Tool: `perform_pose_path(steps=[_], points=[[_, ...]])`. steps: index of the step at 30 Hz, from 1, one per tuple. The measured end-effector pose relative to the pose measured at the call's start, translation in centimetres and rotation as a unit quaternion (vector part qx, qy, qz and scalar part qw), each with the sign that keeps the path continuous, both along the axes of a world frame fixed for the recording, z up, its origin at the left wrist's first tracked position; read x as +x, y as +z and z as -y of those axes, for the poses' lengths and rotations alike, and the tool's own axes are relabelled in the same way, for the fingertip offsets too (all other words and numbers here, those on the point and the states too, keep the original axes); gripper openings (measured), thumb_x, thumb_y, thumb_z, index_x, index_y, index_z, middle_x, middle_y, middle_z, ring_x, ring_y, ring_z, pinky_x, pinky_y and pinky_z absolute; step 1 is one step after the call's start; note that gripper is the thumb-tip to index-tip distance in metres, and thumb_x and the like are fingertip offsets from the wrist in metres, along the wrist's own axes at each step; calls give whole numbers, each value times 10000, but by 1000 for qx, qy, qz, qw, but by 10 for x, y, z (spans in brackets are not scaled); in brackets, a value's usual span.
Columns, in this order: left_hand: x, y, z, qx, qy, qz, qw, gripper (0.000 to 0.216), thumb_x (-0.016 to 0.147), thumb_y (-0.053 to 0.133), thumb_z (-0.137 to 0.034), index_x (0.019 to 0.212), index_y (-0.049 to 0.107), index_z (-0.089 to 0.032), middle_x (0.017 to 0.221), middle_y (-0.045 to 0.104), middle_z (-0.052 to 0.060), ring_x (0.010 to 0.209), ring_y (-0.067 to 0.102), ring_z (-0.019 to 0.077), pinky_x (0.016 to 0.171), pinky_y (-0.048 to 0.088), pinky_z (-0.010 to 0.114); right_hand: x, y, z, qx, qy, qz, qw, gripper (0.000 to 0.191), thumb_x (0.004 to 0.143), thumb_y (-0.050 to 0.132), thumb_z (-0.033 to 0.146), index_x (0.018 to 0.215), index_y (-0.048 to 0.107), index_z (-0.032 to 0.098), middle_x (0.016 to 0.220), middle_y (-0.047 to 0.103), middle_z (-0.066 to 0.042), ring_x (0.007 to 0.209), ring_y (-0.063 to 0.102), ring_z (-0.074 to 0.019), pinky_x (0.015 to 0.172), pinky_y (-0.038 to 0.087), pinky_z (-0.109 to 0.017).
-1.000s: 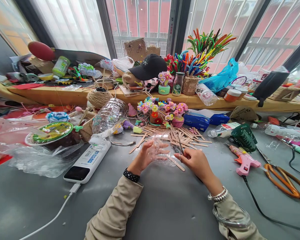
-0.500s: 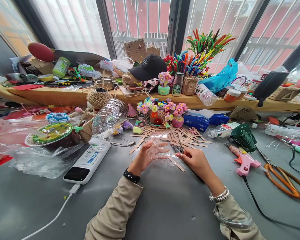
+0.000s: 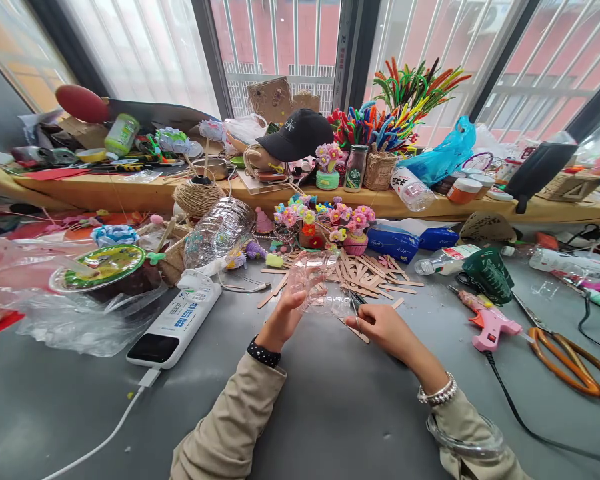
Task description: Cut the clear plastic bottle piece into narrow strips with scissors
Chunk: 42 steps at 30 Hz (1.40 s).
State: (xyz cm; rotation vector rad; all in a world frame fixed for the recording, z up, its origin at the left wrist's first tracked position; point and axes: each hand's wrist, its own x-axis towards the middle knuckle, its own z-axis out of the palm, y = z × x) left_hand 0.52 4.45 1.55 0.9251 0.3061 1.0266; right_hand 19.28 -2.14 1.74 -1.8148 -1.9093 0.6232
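Observation:
A clear plastic piece (image 3: 325, 283), curved like the wall of a cut bottle, stands over the table in front of me. My left hand (image 3: 293, 303) holds it from the left, thumb on the near side and fingers seen through the plastic. At its right edge, my right hand (image 3: 380, 327) is closed around dark, slim scissors (image 3: 356, 301); their blades point away from me at the plastic. Much of the scissors is hidden by the fingers. Wooden craft sticks (image 3: 367, 277) lie in a loose heap behind both hands.
A pink glue gun (image 3: 493, 320) and large orange-handled scissors (image 3: 565, 360) lie to the right. On the left are a white power bank (image 3: 177, 323) with a cable and a green-lidded tub (image 3: 103, 267). Pipe-cleaner flowers (image 3: 325, 217) and a blue tissue pack (image 3: 393, 241) stand behind.
The plastic piece has turned and risen a little, standing more upright in my left hand. My right hand has shifted slightly down and left, and the scissors' blades look closer together.

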Motion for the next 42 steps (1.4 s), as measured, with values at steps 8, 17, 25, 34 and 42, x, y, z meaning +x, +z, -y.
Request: perform_pose_path(steps=[8, 17, 25, 34, 42], points=[[0, 2, 0, -3, 10, 16, 1000, 772, 642, 638, -348, 1347, 329, -306, 1300, 509, 62, 1239, 413, 299, 1001, 334, 452, 3, -2, -1, 54, -61, 4, 997, 561, 743, 399, 705, 503, 395, 197, 470, 451, 25, 474, 393, -107, 457, 232, -229], [1, 2, 0, -16, 1, 11, 1000, 792, 623, 648, -327, 1347, 329, -302, 1310, 498, 67, 1238, 415, 309, 1001, 332, 466, 4, -7, -1, 65, -51, 43, 996, 560, 749, 402, 706, 532, 461, 193, 493, 495, 12, 481, 414, -114, 456, 241, -230], [2, -1, -1, -44, 2, 30, 999, 782, 668, 636, -355, 1365, 281, -314, 1305, 501, 76, 1205, 458, 309, 977, 358, 463, 0, -11, -2, 110, -75, 48, 990, 591, 778, 323, 718, 493, 400, 207, 454, 476, 7, 451, 392, -115, 452, 231, -237], [2, 0, -2, -85, 15, 23, 996, 804, 660, 643, -385, 1367, 269, -308, 1233, 556, 80, 1165, 497, 307, 984, 344, 484, 0, -12, -4, 116, -77, 50, 989, 576, 818, 301, 674, 485, 393, 212, 450, 492, -7, 452, 406, -128, 466, 224, -246], [2, 1, -2, -83, -9, 29, 996, 810, 663, 651, -411, 1366, 263, -299, 1233, 552, 88, 1149, 508, 312, 976, 348, 485, -3, -8, 1, 112, -87, 47, 989, 521, 786, 425, 638, 492, 408, 207, 468, 481, 5, 456, 405, -120, 473, 235, -240]])
